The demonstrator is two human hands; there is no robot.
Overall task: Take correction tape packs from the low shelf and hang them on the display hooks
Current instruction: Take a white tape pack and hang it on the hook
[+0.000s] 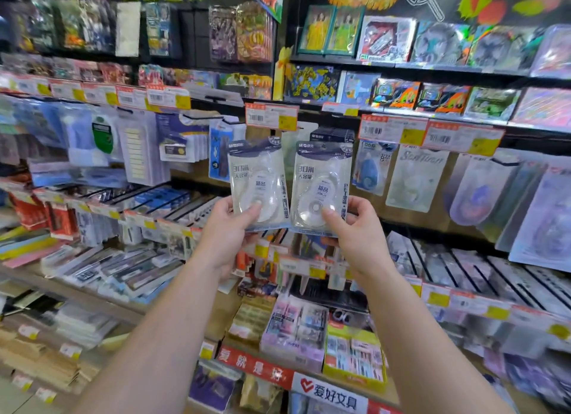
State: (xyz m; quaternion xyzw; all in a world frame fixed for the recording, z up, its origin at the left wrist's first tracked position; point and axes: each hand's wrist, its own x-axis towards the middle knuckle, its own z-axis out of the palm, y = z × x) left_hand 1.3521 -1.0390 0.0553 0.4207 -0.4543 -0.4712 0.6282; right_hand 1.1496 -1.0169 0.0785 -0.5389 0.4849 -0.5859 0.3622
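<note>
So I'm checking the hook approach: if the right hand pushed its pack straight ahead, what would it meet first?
Probably the dark-topped pack hanging just behind the right hand's correction tape pack, though depth is unclear.

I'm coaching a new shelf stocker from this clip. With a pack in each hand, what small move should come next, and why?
Probably lift the right hand's pack toward a hook under the price tags just above. Both hands, left and right, pinch the packs by their lower edges, the left pack beside the other, tops free and raised near the tags. The hook itself isn't clearly visible.
</note>
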